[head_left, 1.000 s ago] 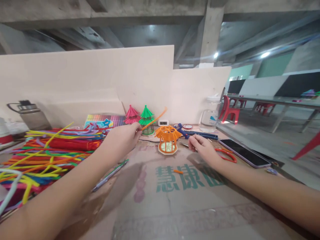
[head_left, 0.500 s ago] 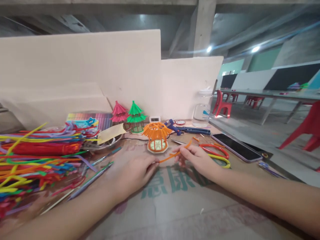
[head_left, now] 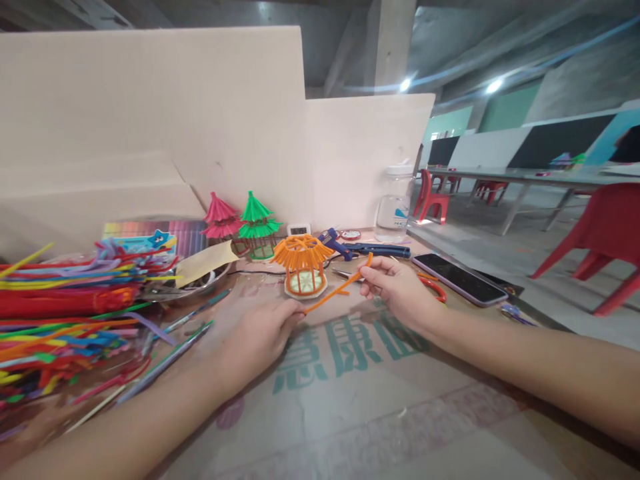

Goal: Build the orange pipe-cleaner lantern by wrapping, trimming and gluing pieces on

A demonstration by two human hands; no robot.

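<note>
An orange pipe cleaner (head_left: 327, 299) with a short side branch stretches between my two hands above the table. Its lower left end is pinched in my left hand (head_left: 273, 327). My right hand (head_left: 389, 283) grips it near the upper right end, between thumb and fingers. Just behind it stands a small orange pavilion (head_left: 303, 267) with a fringed, open-topped roof, thin posts and a pale base. Red-handled scissors (head_left: 434, 289) lie partly hidden behind my right hand.
Piled pipe cleaners (head_left: 75, 307) cover the left side. Behind are a green pavilion (head_left: 259, 223), a pink one (head_left: 221, 215), a blue glue gun (head_left: 337, 244), dark blue pliers (head_left: 380, 250) and a clear bottle (head_left: 393, 207). A phone (head_left: 457, 279) lies right.
My right hand has shifted its hold toward the pipe cleaner's upper end, and the strip now runs more steeply with its side branch showing. The camera view has turned slightly.
</note>
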